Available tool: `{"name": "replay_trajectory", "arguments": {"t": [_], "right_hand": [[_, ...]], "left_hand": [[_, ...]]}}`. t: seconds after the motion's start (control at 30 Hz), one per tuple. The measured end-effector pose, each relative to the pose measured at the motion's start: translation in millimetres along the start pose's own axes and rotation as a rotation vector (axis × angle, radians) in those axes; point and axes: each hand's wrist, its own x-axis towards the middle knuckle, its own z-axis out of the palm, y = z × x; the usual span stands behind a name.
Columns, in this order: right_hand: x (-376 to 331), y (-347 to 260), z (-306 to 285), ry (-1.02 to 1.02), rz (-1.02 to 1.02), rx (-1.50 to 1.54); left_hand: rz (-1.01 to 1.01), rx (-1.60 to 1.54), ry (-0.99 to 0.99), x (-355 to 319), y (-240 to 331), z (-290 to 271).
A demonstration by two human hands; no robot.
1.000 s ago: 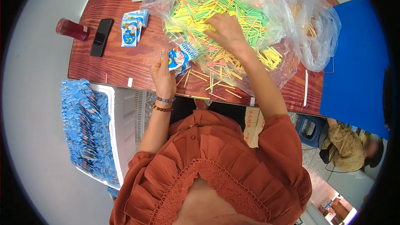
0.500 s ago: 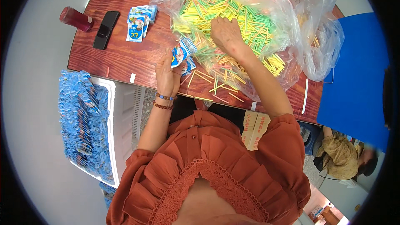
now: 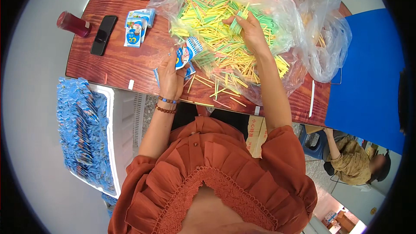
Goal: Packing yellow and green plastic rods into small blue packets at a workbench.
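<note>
My left hand [image 3: 170,73] is closed on a small blue-and-white packet [image 3: 188,53], held upright near the table's front edge. Another packet of the same kind [image 3: 190,70] shows beside that hand; whether it is held or lies on the table I cannot tell. My right hand [image 3: 253,34] grips a small bundle of thin sticks [image 3: 238,22], green and yellow, between thumb and fingers. It is raised over a large heap of yellow, green and pink sticks [image 3: 208,21] lying on a clear plastic bag [image 3: 286,0].
Several more packets [image 3: 138,27], a black phone [image 3: 104,35] and a red-capped jar [image 3: 74,24] lie on the wooden table's left. A white foam box [image 3: 111,138] full of packets stands at lower left. A blue board [image 3: 364,78] and another person [image 3: 353,160] are at right.
My right hand has come up out of the heap, turned over, and now grips a bundle of sticks. My left hand still holds the packet. The whole view has shifted slightly.
</note>
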Motion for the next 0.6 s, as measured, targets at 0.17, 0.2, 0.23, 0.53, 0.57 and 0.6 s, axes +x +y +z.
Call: {"name": "replay_trajectory", "arguments": {"t": [0.17,0.2,0.23,0.53,0.57,0.6], "right_hand": [[-3.7,7.8,-5.2,0.048,0.031,0.312],[-5.1,6.7,-4.3,0.042,0.011,0.434],[-6.6,5.7,-3.3,0.043,0.010,0.436],[-46.2,-45.1,53.9,0.196,-0.273,0.637],[-51.9,-46.6,62.6,0.200,-0.277,0.635],[-56.1,-47.1,71.5,0.206,-0.351,0.632]], "left_hand": [[0.006,-0.004,-0.014,4.8,-7.4,13.1],[0.005,-0.002,-0.016,5.3,-8.5,14.4],[0.007,0.000,-0.028,5.8,-9.6,15.3],[0.069,-0.035,-0.004,8.2,-18.9,33.4],[0.066,-0.038,0.014,7.6,-18.0,39.5],[0.076,-0.048,0.023,7.7,-18.7,40.6]]}}
